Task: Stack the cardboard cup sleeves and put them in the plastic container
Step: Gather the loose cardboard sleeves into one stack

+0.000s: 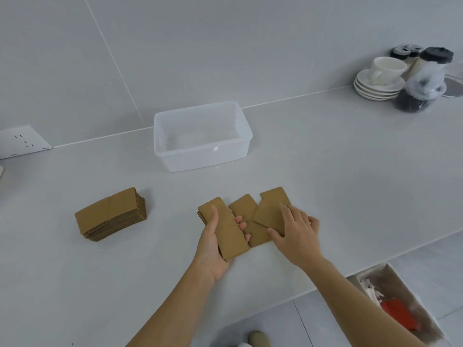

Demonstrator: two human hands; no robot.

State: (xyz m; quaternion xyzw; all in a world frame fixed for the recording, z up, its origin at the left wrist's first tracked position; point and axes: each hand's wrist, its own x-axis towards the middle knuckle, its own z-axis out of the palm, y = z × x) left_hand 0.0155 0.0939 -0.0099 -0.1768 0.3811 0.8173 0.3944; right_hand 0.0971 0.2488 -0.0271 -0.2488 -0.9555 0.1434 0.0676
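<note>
My left hand (216, 242) grips a small stack of flat brown cardboard sleeves (229, 230), thumb on top and fingers underneath. A loose sleeve (248, 211) lies flat on the counter just right of it. My right hand (294, 230) pinches another sleeve (271, 209) that overlaps the loose one, thumb at its near edge. A taller stack of sleeves (110, 214) rests on the counter to the left. The clear plastic container (204, 151) stands beyond my hands near the wall, with nothing visible inside.
White cup on stacked saucers (379, 80) and bagged black lids (423, 78) sit at the far right. A wall socket (23, 141) is at the left. Below the counter edge at the right is a bin (398, 304) with rubbish.
</note>
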